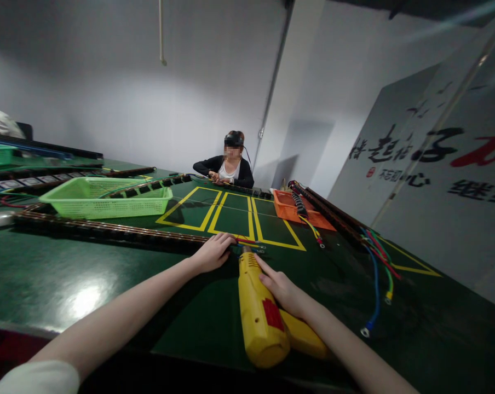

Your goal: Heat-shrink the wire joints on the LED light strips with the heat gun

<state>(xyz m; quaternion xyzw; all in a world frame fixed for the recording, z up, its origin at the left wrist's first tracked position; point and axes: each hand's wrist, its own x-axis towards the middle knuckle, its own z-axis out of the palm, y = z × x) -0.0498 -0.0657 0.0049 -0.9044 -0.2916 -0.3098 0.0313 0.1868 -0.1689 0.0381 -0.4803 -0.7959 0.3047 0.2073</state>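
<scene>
1. The green desk (87, 284) carries everything; yellow tape boxes mark its middle.
2. A long dark strip (108, 232) runs from the far left towards the centre.
3. The green basket (108, 200), far left, holds dark strip parts and wires.
4. The orange tray (291, 210), far right, holds a black coiled piece and wires.
5. The yellow power screwdriver (259, 306) lies near centre, its tip at the strip's end.
6. The right hand (284, 290) has its grip wrapped around the screwdriver's handle, forefinger stretched along the body.
7. The left hand (212, 253) rests palm down, its grip narrow, fingers curled on the strip's end and coloured wires (247, 242).
</scene>
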